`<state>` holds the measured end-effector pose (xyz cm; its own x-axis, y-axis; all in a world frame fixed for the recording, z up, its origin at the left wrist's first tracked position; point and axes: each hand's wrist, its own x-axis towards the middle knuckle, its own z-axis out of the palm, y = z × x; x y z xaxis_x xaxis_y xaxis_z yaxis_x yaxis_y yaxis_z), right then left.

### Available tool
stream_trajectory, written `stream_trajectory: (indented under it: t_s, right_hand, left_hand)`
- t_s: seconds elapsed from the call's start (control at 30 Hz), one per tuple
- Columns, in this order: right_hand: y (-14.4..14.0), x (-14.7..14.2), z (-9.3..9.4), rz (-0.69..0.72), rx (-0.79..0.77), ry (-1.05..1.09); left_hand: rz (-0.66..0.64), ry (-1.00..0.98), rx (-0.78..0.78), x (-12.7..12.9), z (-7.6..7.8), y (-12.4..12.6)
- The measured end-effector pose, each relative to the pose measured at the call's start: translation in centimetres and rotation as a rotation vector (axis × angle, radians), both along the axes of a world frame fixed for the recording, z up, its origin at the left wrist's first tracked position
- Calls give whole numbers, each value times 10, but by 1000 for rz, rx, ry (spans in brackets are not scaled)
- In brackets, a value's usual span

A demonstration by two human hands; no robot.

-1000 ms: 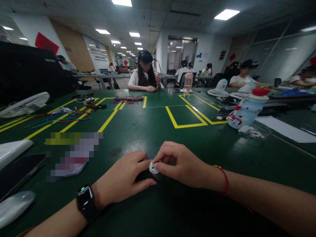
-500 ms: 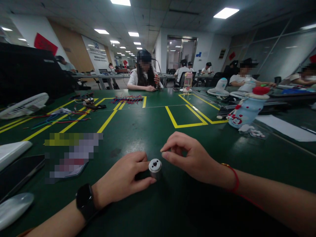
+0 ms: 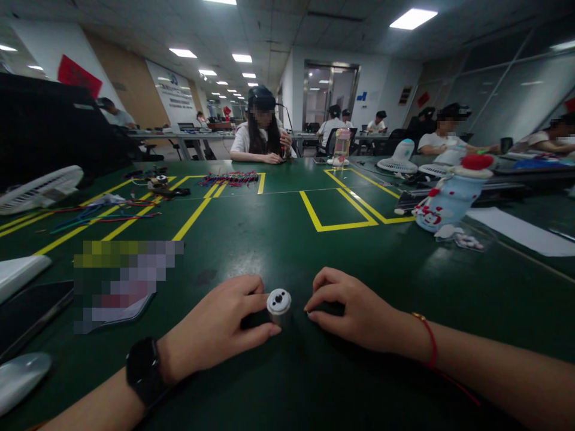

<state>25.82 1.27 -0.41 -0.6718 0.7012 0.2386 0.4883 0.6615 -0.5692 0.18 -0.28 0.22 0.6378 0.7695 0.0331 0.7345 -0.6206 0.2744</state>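
A short metal cylinder (image 3: pixel 279 303) stands upright on the green table; its pale round top has a dark centre hole and smaller holes beside it. On its left, my left hand (image 3: pixel 224 317) steadies it between thumb and index finger. To the right of the cylinder and apart from it, my right hand (image 3: pixel 354 310) is low over the table with thumb and index fingertips pinched together. Whatever those fingertips hold, if anything, is too small to name.
Bundled coloured wires (image 3: pixel 231 179) lie across the table near a seated person (image 3: pixel 258 134). A pale blue bottle (image 3: pixel 453 194) stands at right. On the left are a computer mouse (image 3: pixel 22 383), a dark phone-like slab (image 3: pixel 33 320) and a white fan (image 3: pixel 42 190).
My right hand has come down and slightly right, away from the cylinder's top, its fingertips still pinched. My left hand keeps its hold on the cylinder.
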Motion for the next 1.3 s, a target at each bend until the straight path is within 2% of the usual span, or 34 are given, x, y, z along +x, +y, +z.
stream_trajectory:
  t_s: [0.13,0.23,0.33,0.5,0.57,0.63,0.83,1.0,1.1,1.2,1.3]
  right_hand:
    - [-1,0,1,-1,-11,4]
    - [-2,0,4,-16,-93,55]
    - [5,5,6,-109,-327,217]
    - [24,14,2,-255,-754,749]
    - [28,15,0,-287,-846,881]
    - [28,15,-1,-303,-871,911]
    - [23,11,-1,-256,-735,712]
    - [10,6,3,-138,-357,232]
    - [5,1,2,-39,-141,47]
    - [4,-5,5,-13,-77,33]
    - [6,-15,17,-20,-58,126]
  left_hand:
    - [-1,6,-7,0,1,1]
    - [-1,12,-8,0,1,0]
    - [0,18,-9,-1,2,0]
    - [6,11,-21,-1,1,-1]
    - [5,7,-29,-1,1,-1]
    - [0,7,-37,-1,2,-1]
    - [4,19,-35,-1,1,0]
    - [4,17,-29,-1,2,-1]
    - [8,15,-18,0,2,-1]
    - [6,12,-15,0,1,0]
    - [2,1,-3,0,0,0]
